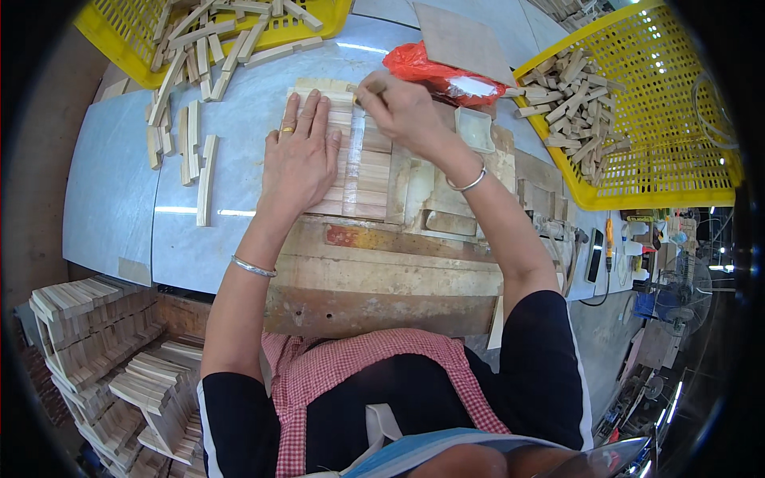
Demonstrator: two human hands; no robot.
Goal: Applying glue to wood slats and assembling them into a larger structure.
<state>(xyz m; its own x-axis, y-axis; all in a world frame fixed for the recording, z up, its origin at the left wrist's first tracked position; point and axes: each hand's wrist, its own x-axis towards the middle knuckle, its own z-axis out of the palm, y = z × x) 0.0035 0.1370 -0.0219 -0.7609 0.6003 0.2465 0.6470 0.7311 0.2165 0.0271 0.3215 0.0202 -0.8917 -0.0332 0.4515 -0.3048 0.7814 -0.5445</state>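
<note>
My left hand (301, 151) lies flat, fingers spread, on a panel of small pale wooden blocks (362, 179) laid side by side on the workbench. It wears a ring and a bangle. My right hand (401, 111) hovers at the panel's far edge with its fingers pinched on a small thin object near the top blocks; what it is I cannot make out. A narrow clear strip (355, 163) runs lengthwise down the panel between the hands.
Two yellow mesh baskets (677, 171) (131, 60) hold wooden pieces at the right and far left. Loose wooden sticks (191, 143) lie on the grey tabletop. A red plastic bag (438, 72), a small white tray (476, 129), and stacked wood pieces (103, 334) below left.
</note>
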